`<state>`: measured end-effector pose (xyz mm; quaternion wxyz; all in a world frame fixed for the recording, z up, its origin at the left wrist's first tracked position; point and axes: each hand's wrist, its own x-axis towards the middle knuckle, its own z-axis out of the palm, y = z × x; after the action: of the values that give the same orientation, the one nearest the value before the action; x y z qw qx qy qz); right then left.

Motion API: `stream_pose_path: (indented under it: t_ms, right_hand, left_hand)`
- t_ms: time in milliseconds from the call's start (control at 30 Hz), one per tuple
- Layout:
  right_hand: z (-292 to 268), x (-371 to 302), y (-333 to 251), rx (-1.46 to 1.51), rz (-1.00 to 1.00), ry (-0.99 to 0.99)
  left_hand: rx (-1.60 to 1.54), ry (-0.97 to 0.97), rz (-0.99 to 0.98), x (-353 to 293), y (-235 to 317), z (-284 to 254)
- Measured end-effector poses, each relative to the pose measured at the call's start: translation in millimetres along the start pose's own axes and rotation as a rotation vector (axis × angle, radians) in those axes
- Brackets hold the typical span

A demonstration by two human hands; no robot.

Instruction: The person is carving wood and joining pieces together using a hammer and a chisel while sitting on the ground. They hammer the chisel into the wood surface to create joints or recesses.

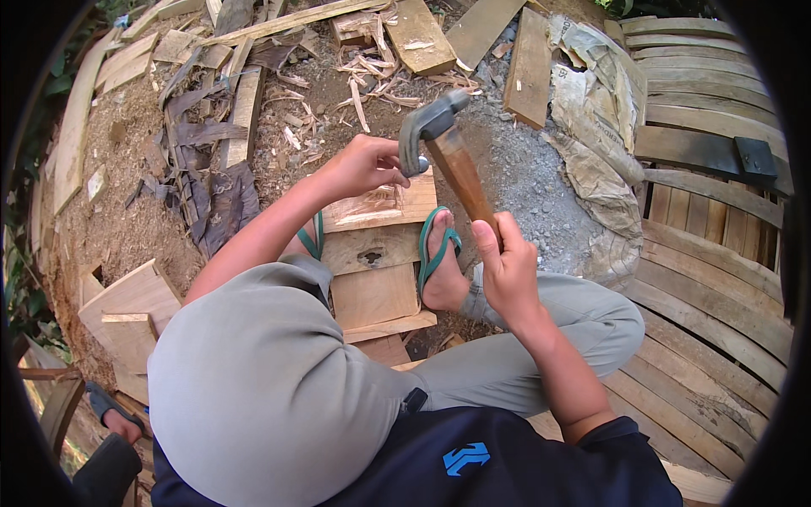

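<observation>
My right hand (507, 262) is wrapped round the wooden handle of a claw hammer (463, 179), raised with its dark metal head upward and leaning left. Behind the hammer's claw, my left hand (365, 169) has its fingers closed in a pinch. A small shiny grey rounded end (422, 164) shows beside those fingers; the hammer hides the rest, so its kind is unclear. Below both hands lies a pale wooden block (414, 201) with a rough, split upper face. My feet, in green flip-flops (432, 253), stand on either side of the wood.
Wood chips (359, 93) and cut boards (421, 38) litter the dirt ahead. Crumpled sacking (596, 135) lies on grey gravel at the right, against a slatted bamboo platform (710, 287). Another person's sandalled foot (118, 414) shows at lower left, near wooden pieces (131, 313).
</observation>
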<state>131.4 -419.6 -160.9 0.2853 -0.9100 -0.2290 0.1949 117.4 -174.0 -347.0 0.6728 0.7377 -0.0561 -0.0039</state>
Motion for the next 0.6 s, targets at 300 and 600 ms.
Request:
stream_pose_path:
  t_ms: [300, 600]
  right_hand:
    - [11, -13, 11, 0.030, 0.021, 0.060]
    - [11, -18, 11, 0.060, 0.087, 0.075]
  left_hand:
    - [-0.012, 0.045, 0.043, -3, -9, 3]
    - [-0.060, 0.050, 0.040, -3, -10, 4]
